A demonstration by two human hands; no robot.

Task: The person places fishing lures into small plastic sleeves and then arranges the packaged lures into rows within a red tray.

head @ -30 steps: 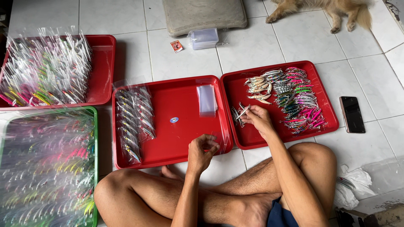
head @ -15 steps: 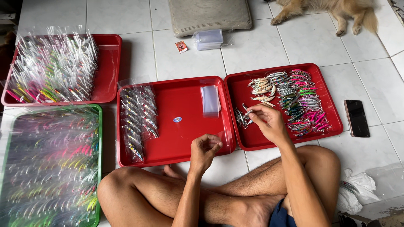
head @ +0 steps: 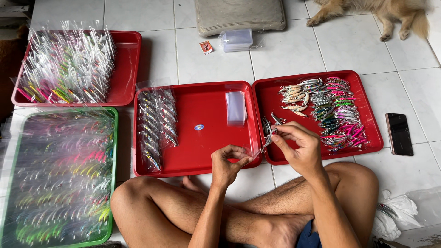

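Silvery metal: we see a slim lure (head: 269,136) pinched in the right hand (head: 298,147), over the seam between two glossy red trays. The left hand (head: 227,163) grips a clear film sleeve (head: 250,154) by its edge, thin and hard to make out. Loose lures (head: 328,108) lie heaped in the right tray (head: 372,138); bagged lures (head: 156,124) and spare sleeves (head: 236,108) sit in the middle tray (head: 206,151). A phone (head: 398,133) rests on white tile, a dog (head: 367,11) is cut off at the top
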